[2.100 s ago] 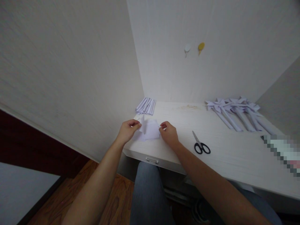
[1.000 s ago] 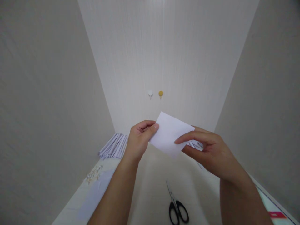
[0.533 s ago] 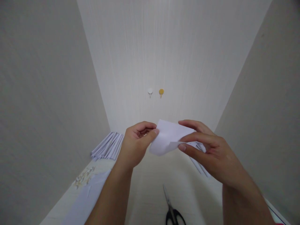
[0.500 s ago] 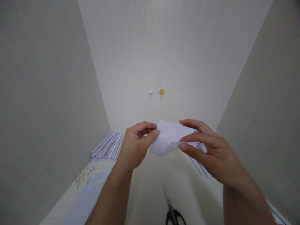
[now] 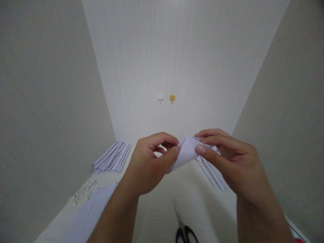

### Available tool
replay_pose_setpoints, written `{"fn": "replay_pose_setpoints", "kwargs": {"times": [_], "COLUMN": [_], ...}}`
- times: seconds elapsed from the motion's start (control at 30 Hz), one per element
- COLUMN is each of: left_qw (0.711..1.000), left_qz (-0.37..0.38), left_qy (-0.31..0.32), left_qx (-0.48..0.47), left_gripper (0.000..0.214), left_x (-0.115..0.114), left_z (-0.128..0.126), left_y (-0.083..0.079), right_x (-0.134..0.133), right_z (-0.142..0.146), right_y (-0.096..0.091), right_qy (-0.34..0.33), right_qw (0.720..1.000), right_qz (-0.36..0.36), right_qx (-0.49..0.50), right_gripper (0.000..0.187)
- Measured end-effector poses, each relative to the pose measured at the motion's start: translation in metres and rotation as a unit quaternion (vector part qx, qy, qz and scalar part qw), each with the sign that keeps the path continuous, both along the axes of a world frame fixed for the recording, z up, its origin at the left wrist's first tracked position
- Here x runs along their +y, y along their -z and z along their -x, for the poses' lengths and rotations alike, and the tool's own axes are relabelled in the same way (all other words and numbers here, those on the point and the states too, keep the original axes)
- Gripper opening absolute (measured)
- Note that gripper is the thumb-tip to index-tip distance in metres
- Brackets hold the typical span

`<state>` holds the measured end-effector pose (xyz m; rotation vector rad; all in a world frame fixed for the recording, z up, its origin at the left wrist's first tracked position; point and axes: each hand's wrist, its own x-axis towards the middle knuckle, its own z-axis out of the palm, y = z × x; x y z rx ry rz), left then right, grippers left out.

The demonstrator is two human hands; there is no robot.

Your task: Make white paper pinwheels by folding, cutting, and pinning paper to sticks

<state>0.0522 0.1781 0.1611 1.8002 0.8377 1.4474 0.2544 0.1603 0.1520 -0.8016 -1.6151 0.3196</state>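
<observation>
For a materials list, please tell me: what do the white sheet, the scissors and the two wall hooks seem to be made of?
White sheet: most likely paper, matte; thin, bending over itself.
Scissor blades: metal, by their grey, slightly shiny look.
Scissor handles: probably plastic; black, rounded, smooth-looking.
White hook and yellow hook: perhaps plastic, from their even colour; too small to confirm.

Way open over tabletop (image 5: 154, 206) beneath held paper (image 5: 186, 152), between roll bundle (image 5: 112, 158) and tubes (image 5: 215, 173); scissors (image 5: 181, 223) (blades forward) obstruct.

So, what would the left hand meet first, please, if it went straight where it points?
The left hand would first meet the curled white paper it pinches, then probably the right hand.
</observation>
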Motion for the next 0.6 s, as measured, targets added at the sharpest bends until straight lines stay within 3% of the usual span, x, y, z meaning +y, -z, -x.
{"fn": "replay_pose_setpoints", "kwargs": {"times": [0.3,0.6], "left_qw": [0.998,0.990], "left_qz": [-0.054,-0.140], "left_qy": [0.034,-0.013], "left_qx": [0.028,0.020], "left_gripper": [0.012,0.007], "left_x": [-0.008,-0.009], "left_z": [0.005,0.003], "left_y": [-0.001,-0.002], "right_x": [-0.012,-0.018], "right_z": [0.000,0.005], "right_y": [-0.005,-0.011], "right_qy": [0.015,-0.001], "right_qw": [0.999,0.999], "right_qz": [0.001,0.021], "right_qx": [-0.028,-0.046], "right_gripper": [0.004,0.005]}}
